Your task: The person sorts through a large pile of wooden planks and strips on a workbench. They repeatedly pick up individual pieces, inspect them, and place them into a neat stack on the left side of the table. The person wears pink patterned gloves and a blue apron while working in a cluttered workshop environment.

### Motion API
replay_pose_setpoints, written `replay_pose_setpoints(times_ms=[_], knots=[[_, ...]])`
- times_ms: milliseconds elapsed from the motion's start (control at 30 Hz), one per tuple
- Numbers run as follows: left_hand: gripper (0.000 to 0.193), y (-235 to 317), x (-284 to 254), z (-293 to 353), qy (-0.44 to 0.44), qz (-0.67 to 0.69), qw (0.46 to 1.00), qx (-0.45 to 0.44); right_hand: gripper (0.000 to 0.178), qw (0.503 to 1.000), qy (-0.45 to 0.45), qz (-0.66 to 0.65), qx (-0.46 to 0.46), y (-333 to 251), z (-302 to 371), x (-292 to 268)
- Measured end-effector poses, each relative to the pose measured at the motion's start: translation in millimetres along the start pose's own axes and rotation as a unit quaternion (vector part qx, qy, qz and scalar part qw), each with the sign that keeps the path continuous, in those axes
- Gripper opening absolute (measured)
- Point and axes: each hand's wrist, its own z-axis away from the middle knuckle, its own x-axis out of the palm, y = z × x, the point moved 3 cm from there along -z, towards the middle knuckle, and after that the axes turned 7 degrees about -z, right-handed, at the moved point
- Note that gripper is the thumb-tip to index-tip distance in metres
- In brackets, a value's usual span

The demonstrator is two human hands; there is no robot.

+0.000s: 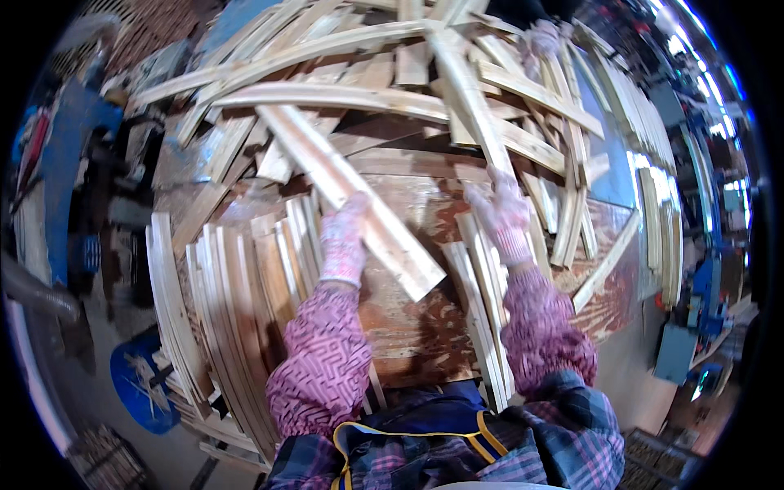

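Note:
My left hand (346, 224), in a pale knitted glove, is closed on a wooden strip (384, 237). The strip slants from the pile down toward me, its near end over the worktable (408, 335). My right hand (500, 214), gloved alike, has its thumb apart and its fingers at the near end of a long wooden strip (467, 90); whether they touch it I cannot tell. Beside my left forearm stands a row of strips (233, 286) laid side by side. A smaller group of strips (480, 314) lies between my right forearm and the table's middle.
A tangled pile of wooden strips (351, 98) covers the far side. Another person's gloved hand (545, 39) is at the pile's far right. A blue bin (145, 382) with scraps stands on the floor at left. More strips (633, 98) are lined up at far right.

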Motion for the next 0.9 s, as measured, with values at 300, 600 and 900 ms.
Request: replay_pose_setpoints(times_ms=[300,600,900], knots=[[0.083,-114,-103,68,0.128,-0.561,0.799,0.178,0.086,0.967,0.018,0.254,0.015,88,-91,-26],[0.091,-139,-115,166,0.161,-0.813,0.507,0.236,0.082,0.97,-0.056,0.233,0.043,115,-157,-49],[0.076,-96,-18,135,-0.135,-0.364,0.918,0.078,0.046,0.846,-0.342,-0.408,-0.013,13,29,38]])
